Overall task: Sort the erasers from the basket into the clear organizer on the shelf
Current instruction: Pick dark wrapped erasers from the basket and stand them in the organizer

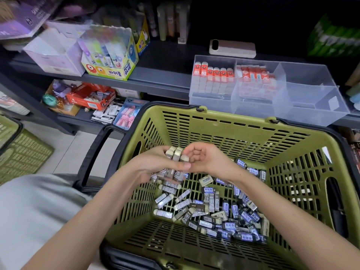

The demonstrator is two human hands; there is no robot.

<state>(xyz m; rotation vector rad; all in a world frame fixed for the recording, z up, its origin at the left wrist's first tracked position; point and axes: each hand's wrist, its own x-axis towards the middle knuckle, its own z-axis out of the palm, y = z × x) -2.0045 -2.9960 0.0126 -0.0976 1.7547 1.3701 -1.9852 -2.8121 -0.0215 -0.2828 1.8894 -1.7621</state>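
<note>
Left hand (155,164): held over the left half of the basket, with the fingers curled round a bundle of erasers (175,162) and the thumb laid across its front.
Bundle of erasers: several stand upright side by side in the grip, pale ends up and dark printed sleeves below. The bundle is held above the basket floor.
Right hand (206,159): sits just right of the bundle with the fingers curled inward and the fingertips at the pale upper ends. Whether they pinch an eraser or only touch it cannot be told.
Basket (243,137): olive-green slotted plastic with a black handle, standing directly in front of the shelf.
Loose erasers (224,211): a scattered heap on the basket floor, thickest toward the right and near side. Most have dark or blue-white sleeves and lie at all angles.
Clear organizer (311,106): stands on the shelf (165,61) just behind the basket's far rim and is divided into compartments.
Left compartment: red-sleeved erasers (213,74) stand upright in a row.
Middle compartment: red-and-white erasers (255,78), blurred through the plastic.
Phone (231,48): lies flat on the shelf behind the organizer.
Glue box (111,55): an open display carton on the shelf, well left of the organizer.
Second basket (23,152): green, on the floor at far left.
</note>
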